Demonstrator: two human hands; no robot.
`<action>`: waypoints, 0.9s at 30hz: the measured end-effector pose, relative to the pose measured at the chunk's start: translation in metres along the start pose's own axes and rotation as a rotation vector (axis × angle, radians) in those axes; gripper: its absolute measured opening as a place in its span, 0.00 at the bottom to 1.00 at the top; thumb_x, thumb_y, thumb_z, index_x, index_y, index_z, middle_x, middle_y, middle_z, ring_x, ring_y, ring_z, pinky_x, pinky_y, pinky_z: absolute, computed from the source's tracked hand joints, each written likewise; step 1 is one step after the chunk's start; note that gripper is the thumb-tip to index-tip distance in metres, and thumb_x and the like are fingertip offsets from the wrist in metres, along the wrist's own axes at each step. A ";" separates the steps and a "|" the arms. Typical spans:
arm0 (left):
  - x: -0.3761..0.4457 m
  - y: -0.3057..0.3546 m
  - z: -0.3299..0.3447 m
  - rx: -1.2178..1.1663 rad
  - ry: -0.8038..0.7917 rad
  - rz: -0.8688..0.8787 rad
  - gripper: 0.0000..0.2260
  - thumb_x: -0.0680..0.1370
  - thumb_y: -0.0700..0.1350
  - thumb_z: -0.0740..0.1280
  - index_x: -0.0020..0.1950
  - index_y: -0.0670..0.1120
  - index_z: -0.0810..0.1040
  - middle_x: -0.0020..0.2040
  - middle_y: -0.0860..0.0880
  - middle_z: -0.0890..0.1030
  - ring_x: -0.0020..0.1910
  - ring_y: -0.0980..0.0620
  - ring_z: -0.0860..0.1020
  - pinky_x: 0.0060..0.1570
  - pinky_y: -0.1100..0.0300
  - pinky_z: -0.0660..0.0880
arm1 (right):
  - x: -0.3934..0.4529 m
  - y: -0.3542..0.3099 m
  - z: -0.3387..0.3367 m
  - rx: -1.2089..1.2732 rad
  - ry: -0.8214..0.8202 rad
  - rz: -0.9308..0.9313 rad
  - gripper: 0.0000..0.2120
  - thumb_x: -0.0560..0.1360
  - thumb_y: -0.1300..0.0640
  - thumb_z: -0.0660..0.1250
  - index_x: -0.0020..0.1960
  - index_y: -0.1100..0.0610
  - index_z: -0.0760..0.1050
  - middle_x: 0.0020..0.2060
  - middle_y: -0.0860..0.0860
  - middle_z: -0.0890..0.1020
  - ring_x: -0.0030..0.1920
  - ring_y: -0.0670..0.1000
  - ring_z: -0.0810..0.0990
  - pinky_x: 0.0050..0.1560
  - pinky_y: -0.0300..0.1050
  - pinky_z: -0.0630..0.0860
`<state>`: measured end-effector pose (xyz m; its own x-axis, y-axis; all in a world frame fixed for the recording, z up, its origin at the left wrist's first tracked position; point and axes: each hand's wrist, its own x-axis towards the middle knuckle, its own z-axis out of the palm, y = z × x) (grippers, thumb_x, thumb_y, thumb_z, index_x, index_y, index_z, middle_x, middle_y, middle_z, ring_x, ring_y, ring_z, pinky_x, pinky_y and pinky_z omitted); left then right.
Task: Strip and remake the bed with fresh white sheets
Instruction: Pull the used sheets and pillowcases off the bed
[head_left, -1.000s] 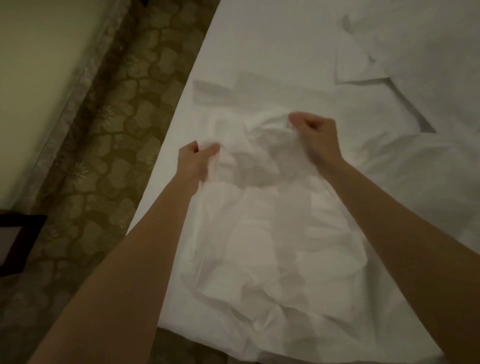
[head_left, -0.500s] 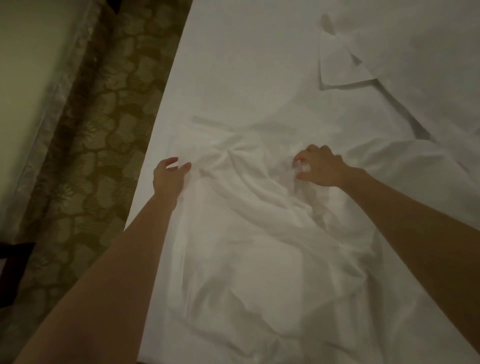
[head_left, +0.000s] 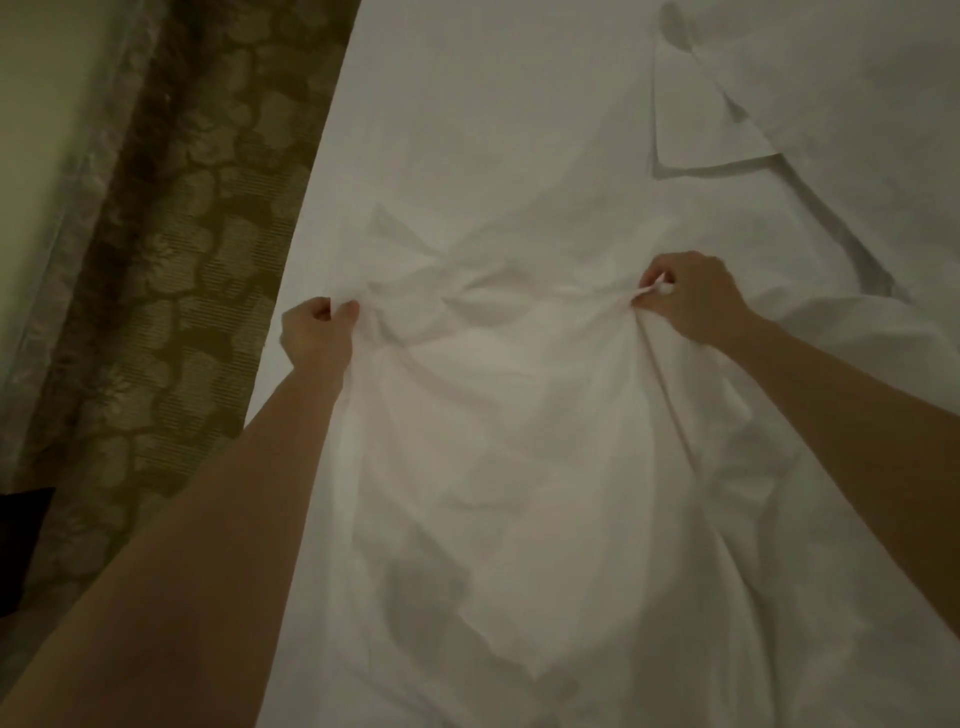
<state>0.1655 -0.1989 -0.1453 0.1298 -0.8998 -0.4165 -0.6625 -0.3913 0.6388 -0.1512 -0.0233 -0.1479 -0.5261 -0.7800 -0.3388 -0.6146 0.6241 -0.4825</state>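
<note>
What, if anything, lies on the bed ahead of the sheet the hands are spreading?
A folded white flap lies on the bed's far right. Otherwise nothing visible blocks the crumpled sheet, which the left hand and right hand both grip.

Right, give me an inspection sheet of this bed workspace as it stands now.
Surface: bed, covered in flat white sheeting.
Job's things: white sheet, bunched and wrinkled near the bed's left edge; folded white linen lying at far right.
Clutter: nothing seen.
Hands: left hand grips the sheet's edge; right hand pinches a fold of it, fabric stretched between them.
Cables: nothing seen.
Surroundings: patterned carpet left of the bed, wall beyond, dark object at the frame's left edge.
</note>
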 end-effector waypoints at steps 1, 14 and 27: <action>0.006 0.001 -0.002 0.005 0.013 0.005 0.13 0.76 0.43 0.69 0.32 0.46 0.72 0.32 0.50 0.73 0.33 0.52 0.71 0.36 0.61 0.70 | 0.005 0.005 -0.002 0.019 0.046 0.053 0.08 0.71 0.56 0.74 0.47 0.59 0.81 0.45 0.58 0.81 0.49 0.57 0.78 0.45 0.40 0.64; 0.009 -0.020 0.002 -0.089 -0.160 -0.163 0.08 0.77 0.46 0.69 0.54 0.45 0.78 0.49 0.47 0.78 0.50 0.46 0.77 0.52 0.55 0.76 | 0.019 -0.017 -0.009 0.135 -0.138 0.306 0.21 0.77 0.46 0.63 0.62 0.60 0.77 0.59 0.58 0.78 0.59 0.58 0.75 0.58 0.47 0.69; 0.012 -0.021 -0.015 -0.209 -0.209 -0.089 0.05 0.77 0.45 0.69 0.41 0.49 0.79 0.47 0.45 0.80 0.49 0.44 0.79 0.55 0.48 0.78 | 0.028 -0.044 -0.048 0.334 -0.532 0.150 0.11 0.74 0.71 0.62 0.50 0.58 0.78 0.38 0.54 0.80 0.36 0.48 0.78 0.31 0.31 0.74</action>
<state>0.1924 -0.2045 -0.1538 0.0118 -0.8098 -0.5867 -0.4861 -0.5173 0.7043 -0.1667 -0.0703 -0.0972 -0.1764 -0.6547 -0.7350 -0.2959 0.7475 -0.5947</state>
